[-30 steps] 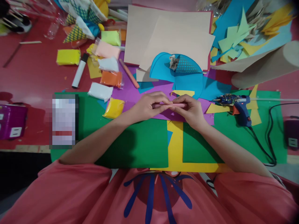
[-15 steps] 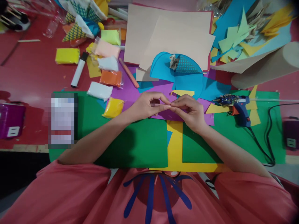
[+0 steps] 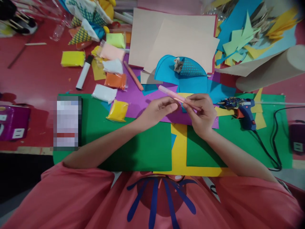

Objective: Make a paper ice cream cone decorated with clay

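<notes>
Between the thumb and fingers of my right hand point(image 3: 202, 114) is a slim pink pen-like stick point(image 3: 172, 93). It slants up to the left, its paler end pointing away from me; I cannot tell its exact kind. My left hand point(image 3: 158, 111) is just left of the stick, empty, with thumb and fingers apart. Purple sheets point(image 3: 147, 103) lie beneath both hands. Behind them, on round-edged blue sheets point(image 3: 164, 71), rests a small blue cone with a criss-cross pattern point(image 3: 192, 67), crumpled brown paper at its wide end.
A blue glue gun point(image 3: 247, 109) with a black cord lies right on a green sheet point(image 3: 143, 146). To the left are a phone-like blurred object point(image 3: 68, 122), a marker point(image 3: 84, 73), a salmon stick point(image 3: 133, 75) and several clay packets point(image 3: 118, 110). Beige sheets point(image 3: 176, 38) lie behind.
My hands have drawn apart. The pink stick, earlier mostly hidden between both hands' fingertips, now shows in my right hand, tilted up to the left. My left hand has let go.
</notes>
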Motion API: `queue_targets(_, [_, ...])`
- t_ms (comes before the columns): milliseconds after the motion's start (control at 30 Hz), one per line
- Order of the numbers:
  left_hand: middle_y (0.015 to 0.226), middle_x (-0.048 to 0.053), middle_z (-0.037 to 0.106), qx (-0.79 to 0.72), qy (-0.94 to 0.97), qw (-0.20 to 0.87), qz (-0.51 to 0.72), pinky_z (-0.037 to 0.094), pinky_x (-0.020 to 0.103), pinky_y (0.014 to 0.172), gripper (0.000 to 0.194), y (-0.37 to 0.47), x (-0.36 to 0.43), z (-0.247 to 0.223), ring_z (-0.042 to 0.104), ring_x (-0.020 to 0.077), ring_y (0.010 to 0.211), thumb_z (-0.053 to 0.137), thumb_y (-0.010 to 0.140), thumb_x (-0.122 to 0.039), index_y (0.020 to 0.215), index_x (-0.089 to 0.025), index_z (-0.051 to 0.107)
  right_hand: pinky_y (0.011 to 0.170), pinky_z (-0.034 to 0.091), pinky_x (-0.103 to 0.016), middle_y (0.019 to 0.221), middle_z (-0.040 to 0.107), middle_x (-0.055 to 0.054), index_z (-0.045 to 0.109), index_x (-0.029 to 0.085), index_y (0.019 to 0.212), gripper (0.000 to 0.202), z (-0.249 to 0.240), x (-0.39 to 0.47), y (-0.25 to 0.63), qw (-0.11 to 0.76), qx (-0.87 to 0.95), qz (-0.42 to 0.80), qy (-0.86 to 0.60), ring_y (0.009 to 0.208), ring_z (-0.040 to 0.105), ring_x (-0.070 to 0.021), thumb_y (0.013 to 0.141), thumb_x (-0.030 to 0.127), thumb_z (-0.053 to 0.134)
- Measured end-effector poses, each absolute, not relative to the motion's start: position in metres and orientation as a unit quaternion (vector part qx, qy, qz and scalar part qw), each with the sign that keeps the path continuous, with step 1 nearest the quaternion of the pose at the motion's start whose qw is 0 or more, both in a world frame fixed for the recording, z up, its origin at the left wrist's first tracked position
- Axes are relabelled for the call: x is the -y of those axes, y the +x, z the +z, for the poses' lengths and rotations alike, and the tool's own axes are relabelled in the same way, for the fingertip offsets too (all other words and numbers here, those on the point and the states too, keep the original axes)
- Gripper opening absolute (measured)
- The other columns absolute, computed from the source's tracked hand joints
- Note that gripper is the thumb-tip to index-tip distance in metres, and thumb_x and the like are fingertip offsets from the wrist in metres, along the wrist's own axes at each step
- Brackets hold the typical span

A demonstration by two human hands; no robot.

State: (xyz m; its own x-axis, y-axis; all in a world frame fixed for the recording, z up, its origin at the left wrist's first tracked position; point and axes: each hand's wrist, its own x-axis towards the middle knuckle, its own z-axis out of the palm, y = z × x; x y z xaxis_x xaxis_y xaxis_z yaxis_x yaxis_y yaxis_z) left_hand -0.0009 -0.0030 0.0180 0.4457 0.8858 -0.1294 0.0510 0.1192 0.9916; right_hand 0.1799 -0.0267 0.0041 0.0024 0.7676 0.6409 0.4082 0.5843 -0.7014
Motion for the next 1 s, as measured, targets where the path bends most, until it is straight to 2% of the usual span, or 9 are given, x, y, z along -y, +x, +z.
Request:
queue_targets(67, [0.092, 0.005, 0.073, -0.393, 0.565, 0.645, 0.331, 0.054, 0.025, 0.08, 0.047, 0.001, 0.009, 0.024, 0.068, 0.014, 0.087, 0.063, 0.081, -0.061, 0.09, -0.015, 0.068, 0.075, 0.059, -0.038, 0.094, 0.071, -0.002, 0.066, 0.029, 0.095, 0.015, 0.002, 0.027, 0.18, 0.554, 0.724, 0.126, -0.391, 0.09, 0.07, -0.0196, 0.086, 0.016, 0.068])
queue_targets(233, [0.094, 0.007, 0.076, -0.408, 0.509, 0.671, 0.353, 0.058, 0.029, 0.08, 0.051, 0.001, 0.009, 0.024, 0.073, 0.0174, 0.088, 0.065, 0.079, -0.063, 0.094, -0.014, 0.069, 0.077, 0.059, -0.04, 0.101, 0.072, -0.004, 0.065, 0.031, 0.103, 0.02, -0.002, 0.026, 0.18, 0.499, 0.788, 0.079, -0.351, 0.094, 0.07, -0.021, 0.089, 0.017, 0.062])
queue_targets(367, [0.09, 0.008, 0.076, -0.411, 0.519, 0.665, 0.346, 0.059, 0.029, 0.081, 0.05, -0.002, 0.004, 0.018, 0.073, 0.0172, 0.086, 0.063, 0.081, -0.063, 0.09, -0.014, 0.07, 0.078, 0.06, -0.04, 0.103, 0.073, -0.005, 0.064, 0.03, 0.111, 0.027, -0.003, 0.024, 0.181, 0.495, 0.798, 0.062, -0.338, 0.096, 0.071, -0.0209, 0.09, 0.014, 0.061])
queue_targets(600, [0.079, 0.006, 0.075, -0.413, 0.526, 0.659, 0.345, 0.058, 0.027, 0.075, 0.055, -0.004, 0.0, 0.016, 0.071, 0.0145, 0.074, 0.065, 0.076, -0.068, 0.083, -0.013, 0.071, 0.078, 0.06, -0.036, 0.1, 0.073, -0.005, 0.066, 0.027, 0.109, 0.028, -0.003, 0.025, 0.178, 0.502, 0.801, 0.073, -0.317, 0.094, 0.071, -0.0188, 0.088, 0.009, 0.061])
queue_targets(667, [0.078, 0.005, 0.074, -0.414, 0.53, 0.653, 0.348, 0.057, 0.026, 0.074, 0.053, -0.004, -0.002, 0.015, 0.07, 0.0144, 0.075, 0.067, 0.076, -0.066, 0.082, -0.013, 0.071, 0.081, 0.059, -0.036, 0.101, 0.073, -0.006, 0.068, 0.026, 0.106, 0.024, -0.001, 0.026, 0.178, 0.514, 0.783, 0.128, -0.327, 0.096, 0.07, -0.0187, 0.088, 0.011, 0.065])
queue_targets(800, [0.087, 0.006, 0.075, -0.401, 0.578, 0.632, 0.324, 0.055, 0.025, 0.074, 0.052, -0.006, -0.006, 0.013, 0.069, 0.0146, 0.08, 0.065, 0.077, -0.065, 0.084, -0.014, 0.071, 0.081, 0.057, -0.032, 0.087, 0.073, 0.0, 0.07, 0.026, 0.09, 0.008, 0.002, 0.024, 0.18, 0.543, 0.668, 0.343, -0.376, 0.087, 0.069, -0.0152, 0.092, 0.025, 0.063])
queue_targets(900, [0.091, 0.007, 0.074, -0.39, 0.604, 0.619, 0.315, 0.053, 0.026, 0.078, 0.052, -0.007, -0.007, 0.014, 0.068, 0.0154, 0.085, 0.065, 0.078, -0.065, 0.085, -0.014, 0.069, 0.072, 0.054, -0.029, 0.079, 0.069, 0.002, 0.068, 0.024, 0.081, 0.018, 0.002, 0.021, 0.181, 0.534, 0.596, 0.449, -0.398, 0.078, 0.066, -0.0136, 0.091, 0.038, 0.064])
queue_targets(1000, [0.089, 0.006, 0.072, -0.394, 0.607, 0.607, 0.328, 0.053, 0.026, 0.079, 0.049, -0.006, -0.006, 0.016, 0.068, 0.0152, 0.085, 0.067, 0.078, -0.062, 0.083, -0.014, 0.066, 0.064, 0.052, -0.027, 0.078, 0.066, 0.002, 0.063, 0.022, 0.08, 0.03, 0.003, 0.02, 0.179, 0.501, 0.557, 0.51, -0.424, 0.072, 0.063, -0.0126, 0.081, 0.05, 0.073])
